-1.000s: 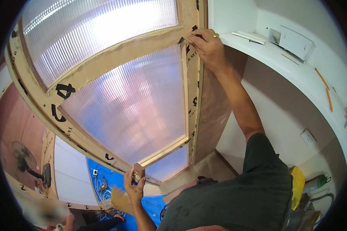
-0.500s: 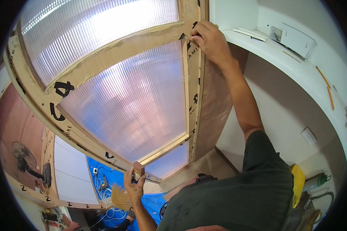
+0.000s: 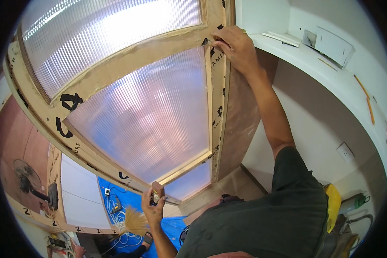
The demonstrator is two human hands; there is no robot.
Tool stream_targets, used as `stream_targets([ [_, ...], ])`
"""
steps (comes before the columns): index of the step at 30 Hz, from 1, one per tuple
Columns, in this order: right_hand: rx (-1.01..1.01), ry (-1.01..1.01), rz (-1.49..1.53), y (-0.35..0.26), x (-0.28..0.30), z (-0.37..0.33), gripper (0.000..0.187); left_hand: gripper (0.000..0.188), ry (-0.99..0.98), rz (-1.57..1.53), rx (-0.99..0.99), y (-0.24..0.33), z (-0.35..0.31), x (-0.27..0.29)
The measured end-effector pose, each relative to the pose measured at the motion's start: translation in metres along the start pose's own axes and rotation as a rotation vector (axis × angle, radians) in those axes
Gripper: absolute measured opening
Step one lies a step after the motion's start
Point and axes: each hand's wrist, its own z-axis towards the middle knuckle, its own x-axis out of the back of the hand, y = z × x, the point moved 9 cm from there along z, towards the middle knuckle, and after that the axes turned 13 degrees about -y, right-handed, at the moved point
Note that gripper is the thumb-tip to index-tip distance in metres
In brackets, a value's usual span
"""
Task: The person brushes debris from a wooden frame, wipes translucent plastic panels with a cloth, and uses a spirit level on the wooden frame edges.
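My right hand (image 3: 238, 47) is raised to the upper right corner of a ribbed translucent panel (image 3: 150, 112) set in a pale wooden frame (image 3: 137, 53). Its thumb and fingers are pinched together against the frame, and what they hold is hidden or too small to name. Close by, at the same corner, is a small dark mark or piece. Lower down, my left hand (image 3: 152, 213) grips a small brown block (image 3: 158, 189) in front of the frame's lower edge. Something light and thin shows between its fingers.
A white curved ledge (image 3: 284, 51) runs along the right, carrying white strips and a loose cover. At lower left are a fan (image 3: 26, 180), a straw broom (image 3: 133, 221) and cables on a blue tarp (image 3: 112, 189). Another person's foot (image 3: 148, 238) shows near the broom.
Both hands keep nearly the same places, with my left hand slightly lower. At the bottom, the other person's foot has come further into view.
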Motion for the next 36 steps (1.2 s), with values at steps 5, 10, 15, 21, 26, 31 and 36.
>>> stream_targets([
  [5,0.102,0.023,-0.021,-0.002,-0.002,-0.001,0.025,0.059,0.010,-0.036,-0.005,-0.006,-0.004,-0.002],
  [10,0.248,0.105,-0.162,-0.013,0.001,-0.014,0.026,0.060,0.003,-0.037,0.036,-0.018,-0.007,-0.004],
  [15,0.126,0.177,0.014,-0.008,-0.001,-0.014,0.033,0.061,-0.018,-0.012,0.051,-0.006,-0.004,-0.010],
  [21,0.129,0.122,0.001,-0.003,-0.003,-0.010,0.029,0.058,-0.051,0.035,0.011,0.002,-0.002,-0.015],
  [26,0.201,0.173,-0.163,-0.020,-0.001,-0.014,0.030,0.057,-0.043,0.048,0.030,0.006,-0.004,-0.014],
  [31,0.205,0.149,-0.100,-0.014,-0.005,-0.015,0.030,0.055,-0.034,-0.017,0.026,-0.001,-0.006,-0.016],
  [36,0.244,0.139,-0.066,-0.007,-0.012,-0.017,0.032,0.061,-0.070,-0.062,0.055,-0.015,-0.004,-0.025],
])
